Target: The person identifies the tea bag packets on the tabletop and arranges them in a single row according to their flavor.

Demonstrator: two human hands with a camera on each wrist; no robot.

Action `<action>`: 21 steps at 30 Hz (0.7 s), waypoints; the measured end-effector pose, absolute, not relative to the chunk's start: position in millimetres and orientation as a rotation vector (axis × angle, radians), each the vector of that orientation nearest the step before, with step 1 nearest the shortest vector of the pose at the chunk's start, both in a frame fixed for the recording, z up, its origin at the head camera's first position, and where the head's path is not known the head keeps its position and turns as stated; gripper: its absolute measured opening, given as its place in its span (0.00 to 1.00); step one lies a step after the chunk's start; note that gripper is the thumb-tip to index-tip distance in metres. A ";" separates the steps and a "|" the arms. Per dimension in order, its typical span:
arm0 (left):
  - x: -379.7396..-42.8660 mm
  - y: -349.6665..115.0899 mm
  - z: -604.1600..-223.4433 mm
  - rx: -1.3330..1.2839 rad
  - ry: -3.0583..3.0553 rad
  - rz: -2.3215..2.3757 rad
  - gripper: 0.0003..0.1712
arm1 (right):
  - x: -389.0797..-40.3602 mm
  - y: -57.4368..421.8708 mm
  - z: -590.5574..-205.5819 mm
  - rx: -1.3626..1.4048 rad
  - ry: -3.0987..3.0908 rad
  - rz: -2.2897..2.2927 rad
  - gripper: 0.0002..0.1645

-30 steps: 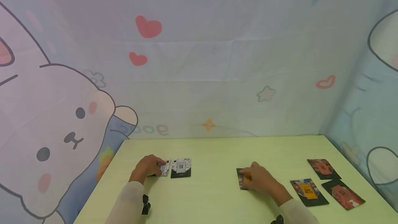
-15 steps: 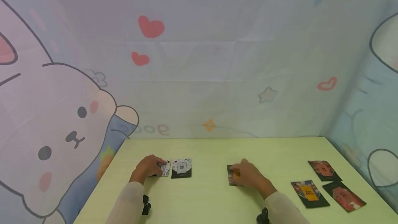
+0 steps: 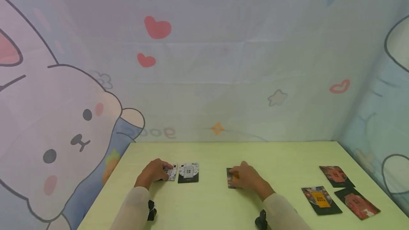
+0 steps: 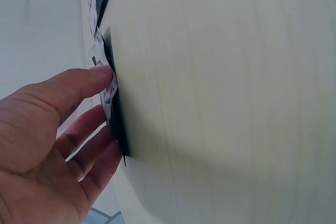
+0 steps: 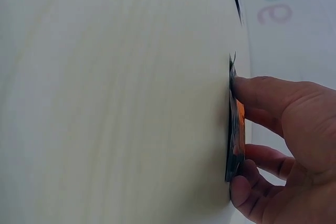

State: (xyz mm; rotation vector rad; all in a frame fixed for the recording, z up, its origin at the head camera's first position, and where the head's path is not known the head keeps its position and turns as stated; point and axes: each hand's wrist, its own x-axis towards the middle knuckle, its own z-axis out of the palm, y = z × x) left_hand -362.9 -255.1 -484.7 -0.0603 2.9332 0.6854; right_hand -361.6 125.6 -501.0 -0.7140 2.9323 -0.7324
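Note:
A flat white-and-black sachet (image 3: pixel 172 173) lies at the left of the table, partly hidden by my left hand (image 3: pixel 154 173). In the left wrist view the thumb (image 4: pixel 102 75) and curled fingers grip this sachet by its edges. Just right of it lies another white-and-black sachet (image 3: pixel 188 172), untouched. My right hand (image 3: pixel 249 177) grips a dark sachet with an orange label (image 3: pixel 230 178) near mid-table. The right wrist view has the thumb at one end of that sachet (image 5: pixel 236 129) and the fingers at the other, with its underside close to the tabletop.
At the right of the table (image 3: pixel 204 205) lie a dark sachet with an orange label (image 3: pixel 321 200) and two red-labelled sachets (image 3: pixel 337 176), one nearer the front edge. A printed cloth (image 3: pixel 204 81) hangs behind the table and along its sides.
My right hand has moved left across the table with the orange-labelled sachet, closer to the white-and-black ones. My left hand stays at its sachet. The head view has shifted slightly.

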 end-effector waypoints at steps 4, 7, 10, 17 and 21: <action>-362.4 -255.8 -485.0 -0.072 2.925 0.702 0.23 | -364.6 117.6 -502.5 -0.773 2.945 -0.721 0.27; -363.2 -256.0 -485.3 -0.081 2.927 0.702 0.23 | -366.8 111.4 -502.8 -0.802 2.954 -0.725 0.27; -364.5 -256.7 -485.9 -0.079 2.933 0.692 0.24 | -369.9 104.3 -503.9 -0.816 2.964 -0.701 0.26; -364.2 -256.5 -485.8 -0.087 2.933 0.706 0.24 | -377.7 84.7 -509.3 -0.824 2.977 -0.660 0.26; -363.2 -255.4 -486.6 -0.075 2.935 0.714 0.24 | -379.8 73.6 -509.7 -0.798 2.987 -0.646 0.26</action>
